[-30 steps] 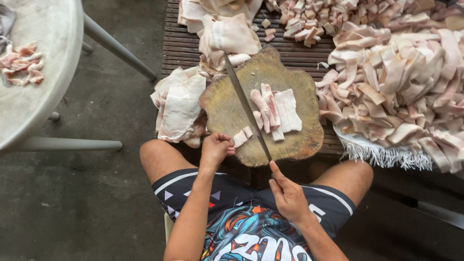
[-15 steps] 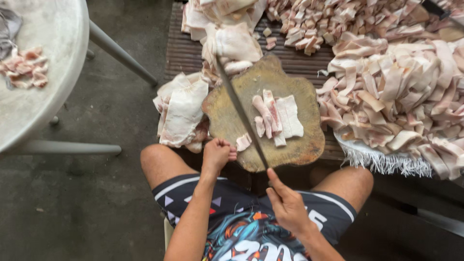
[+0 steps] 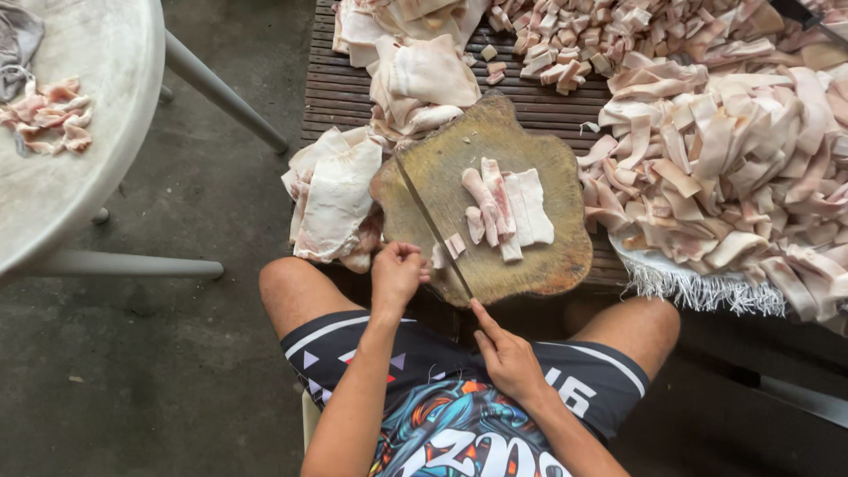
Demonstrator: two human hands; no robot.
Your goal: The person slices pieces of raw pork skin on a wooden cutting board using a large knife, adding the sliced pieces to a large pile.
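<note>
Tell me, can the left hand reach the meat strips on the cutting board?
Probably yes. The left hand rests at the cutting board's near edge; the meat strips lie just beyond, though the knife blade crosses between them.

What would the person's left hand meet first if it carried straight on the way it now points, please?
The left hand points up-right across the wooden cutting board. It would likely meet the small cut meat pieces first, just beside the knife blade; depth is hard to judge.

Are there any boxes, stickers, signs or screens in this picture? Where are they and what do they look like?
No boxes, stickers, signs or screens anywhere.
Only printed thing: the person's shorts, bottom middle, black with white stripes, small triangles and a bright blue, orange and white pattern.
</note>
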